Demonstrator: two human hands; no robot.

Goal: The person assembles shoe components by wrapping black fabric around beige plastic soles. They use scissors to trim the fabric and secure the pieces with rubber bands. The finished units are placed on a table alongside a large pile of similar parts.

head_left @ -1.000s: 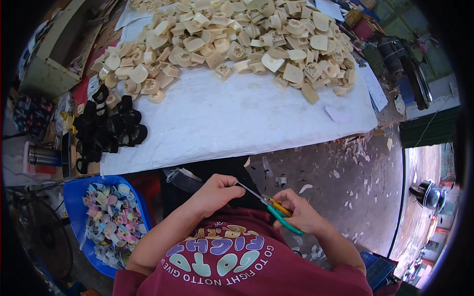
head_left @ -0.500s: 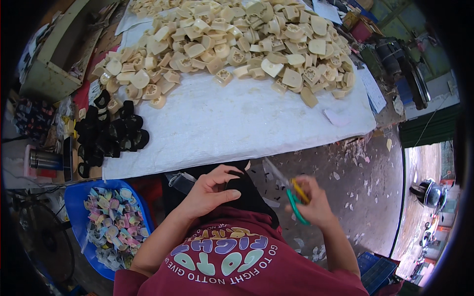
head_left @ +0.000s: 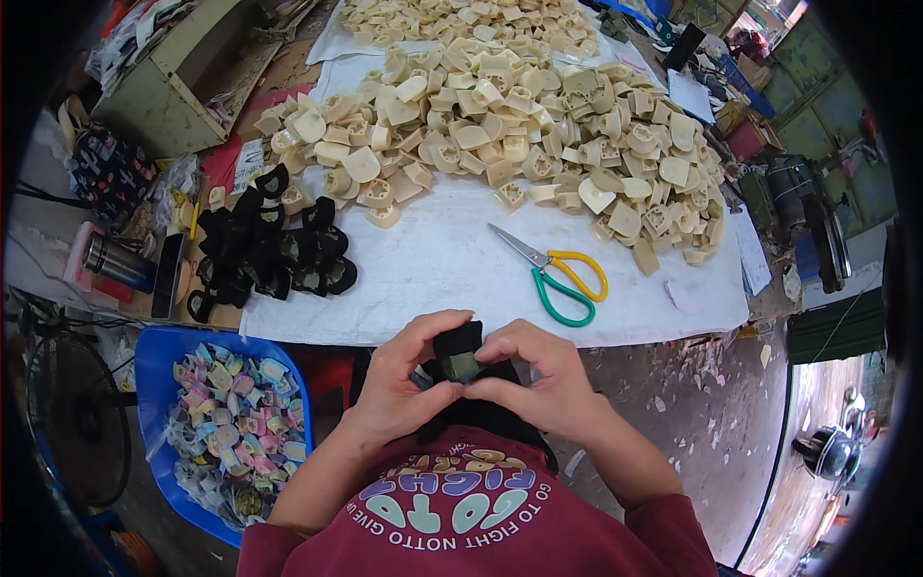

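Close to the table's front edge, my left hand and my right hand pinch a small black cloth-covered piece between thumbs and fingers. A dull grey-green patch shows on its near side. Just beyond my right hand, a pair of scissors lies on the white sheet, one handle loop yellow and the other green, blades toward the far left. Left of my hands, a heap of similar black pieces sits on the table's left corner.
Cream plastic blocks are piled across the table's far half. A blue tub of wrapped colourful pieces stands at the lower left, near a fan. A steel flask and a phone are at the left. Scraps litter the floor.
My right hand has let go of the scissors, now on the sheet. It has moved left and joined my left hand on the black piece, which is now raised into clearer view.
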